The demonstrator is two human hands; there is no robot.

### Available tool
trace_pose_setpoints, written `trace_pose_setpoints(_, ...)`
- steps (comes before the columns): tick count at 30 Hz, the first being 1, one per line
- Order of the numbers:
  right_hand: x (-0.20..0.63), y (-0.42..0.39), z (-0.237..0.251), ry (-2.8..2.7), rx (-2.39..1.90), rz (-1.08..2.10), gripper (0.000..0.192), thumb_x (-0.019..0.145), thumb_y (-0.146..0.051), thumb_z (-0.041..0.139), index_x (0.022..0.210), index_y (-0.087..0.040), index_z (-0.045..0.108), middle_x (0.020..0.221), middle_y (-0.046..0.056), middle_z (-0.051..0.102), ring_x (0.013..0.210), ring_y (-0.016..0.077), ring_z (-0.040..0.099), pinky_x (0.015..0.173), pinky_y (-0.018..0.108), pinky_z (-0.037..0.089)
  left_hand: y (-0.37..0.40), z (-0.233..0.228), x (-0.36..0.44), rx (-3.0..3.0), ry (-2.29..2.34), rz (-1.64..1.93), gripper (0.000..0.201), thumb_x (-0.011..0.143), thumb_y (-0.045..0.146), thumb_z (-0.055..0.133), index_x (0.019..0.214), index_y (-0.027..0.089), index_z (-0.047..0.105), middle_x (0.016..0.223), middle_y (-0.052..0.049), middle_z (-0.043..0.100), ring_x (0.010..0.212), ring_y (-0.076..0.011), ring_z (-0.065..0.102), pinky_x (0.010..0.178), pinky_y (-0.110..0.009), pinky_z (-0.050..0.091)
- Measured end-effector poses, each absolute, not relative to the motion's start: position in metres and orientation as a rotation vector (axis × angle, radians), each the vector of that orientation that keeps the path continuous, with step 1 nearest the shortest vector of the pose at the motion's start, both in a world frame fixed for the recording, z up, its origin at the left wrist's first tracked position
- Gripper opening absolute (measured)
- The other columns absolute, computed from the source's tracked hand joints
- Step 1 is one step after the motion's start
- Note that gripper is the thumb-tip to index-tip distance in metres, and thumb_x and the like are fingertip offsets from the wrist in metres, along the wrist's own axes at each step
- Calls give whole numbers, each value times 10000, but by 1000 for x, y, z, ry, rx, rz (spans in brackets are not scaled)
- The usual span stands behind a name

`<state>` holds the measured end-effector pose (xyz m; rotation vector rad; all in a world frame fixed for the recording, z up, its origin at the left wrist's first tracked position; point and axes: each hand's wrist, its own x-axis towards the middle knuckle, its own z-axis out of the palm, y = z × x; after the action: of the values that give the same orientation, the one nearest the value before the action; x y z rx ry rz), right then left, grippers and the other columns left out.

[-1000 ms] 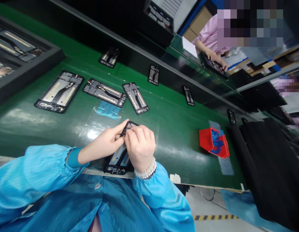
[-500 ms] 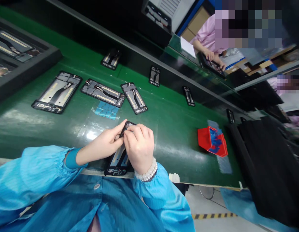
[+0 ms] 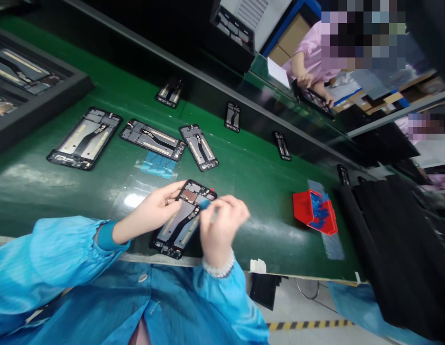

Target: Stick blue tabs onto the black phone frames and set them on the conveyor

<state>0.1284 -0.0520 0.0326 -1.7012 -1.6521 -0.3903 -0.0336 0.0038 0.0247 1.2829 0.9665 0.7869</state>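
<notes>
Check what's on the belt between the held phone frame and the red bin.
Head view: only the right hand and bare green belt lie between the phone frame, gripped by the left hand, and the red bin.

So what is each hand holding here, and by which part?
The left hand holds the phone frame by its left edge near the top end. The right hand pinches a small blue piece between its fingertips, just beside the frame's top right corner.
</notes>
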Motion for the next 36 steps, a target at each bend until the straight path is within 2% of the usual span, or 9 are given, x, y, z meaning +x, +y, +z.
trace_pose_setpoints(5, 311, -66, 73, -1027, -1633, -952, 202, 866, -327, 500, 721, -265, 626, 677, 74, 537, 719, 253, 566, 669, 489, 341, 13, 27, -34, 1219, 1027, 798, 523, 741, 338, 594, 1203, 97, 546, 1127, -130, 698, 1058, -276, 643, 896, -371, 528)
trace_pose_setpoints(11, 468, -42, 94, -1438, -1850, -662, 376, 651, -392, 714, 384, -266, 480, 421, -42, 241, 547, 231, 535, 568, 438, 329, 17, 26, -27, 1250, 1055, 818, 357, 754, 361, 625, 1020, 126, 581, 1000, -99, 725, 928, -246, 681, 797, -334, 551)
trace_pose_setpoints(14, 438, -38, 89, -1451, -1848, -666, 386, 697, -367, 689, 396, -269, 469, 446, -31, 240, 624, 257, 546, 570, 427, 331, 18, 24, -26, 1217, 1067, 851, 353, 753, 365, 634, 1026, 142, 603, 1045, -97, 720, 981, -254, 666, 835, -338, 544)
trace_pose_setpoints(16, 375, -41, 85, -1423, -1778, -636, 278, 789, -309, 620, 522, -282, 548, 516, 16, 386, 713, 269, 558, 608, 426, 370, 17, 23, -26, 1199, 1089, 841, 418, 742, 374, 655, 1095, 155, 604, 1128, -98, 699, 1051, -264, 643, 888, -353, 530)
trace_pose_setpoints(19, 250, -44, 76, -1807, -1644, -242, 140, 880, -195, 517, 836, -267, 630, 796, 67, 616, 809, 226, 571, 721, 389, 453, 16, 21, -27, 1199, 1066, 801, 554, 754, 415, 652, 1233, 156, 554, 1223, -111, 655, 1128, -273, 604, 943, -378, 506)
trace_pose_setpoints(22, 156, -39, 59, -2165, -1429, 60, 157, 898, -229, 523, 1027, -230, 613, 983, 68, 640, 953, 206, 551, 809, 361, 476, 13, 21, -29, 1232, 995, 785, 601, 773, 432, 629, 1287, 141, 519, 1241, -121, 642, 1139, -273, 596, 961, -378, 495)
trace_pose_setpoints(27, 124, -30, 41, -2192, -1515, 35, 128, 901, -258, 531, 921, -206, 645, 931, 65, 605, 987, 203, 478, 824, 339, 437, 5, 23, -31, 1340, 995, 825, 532, 807, 394, 580, 1269, 134, 536, 1196, -102, 666, 1085, -253, 625, 932, -340, 509)
trace_pose_setpoints(33, 130, -24, 58, -2356, -1462, 121, 129, 902, -228, 525, 813, -191, 610, 887, 43, 587, 943, 191, 454, 818, 325, 406, -4, 21, -32, 1406, 1032, 827, 485, 834, 361, 554, 1274, 159, 537, 1158, -89, 683, 1015, -244, 657, 842, -323, 551)
trace_pose_setpoints(36, 127, -23, 66, -2466, -1453, -21, 130, 899, -205, 517, 807, -181, 606, 900, 52, 594, 971, 210, 452, 875, 360, 391, -4, 20, -30, 1349, 994, 831, 432, 838, 379, 561, 1210, 159, 568, 1116, -86, 698, 1018, -235, 656, 842, -312, 551)
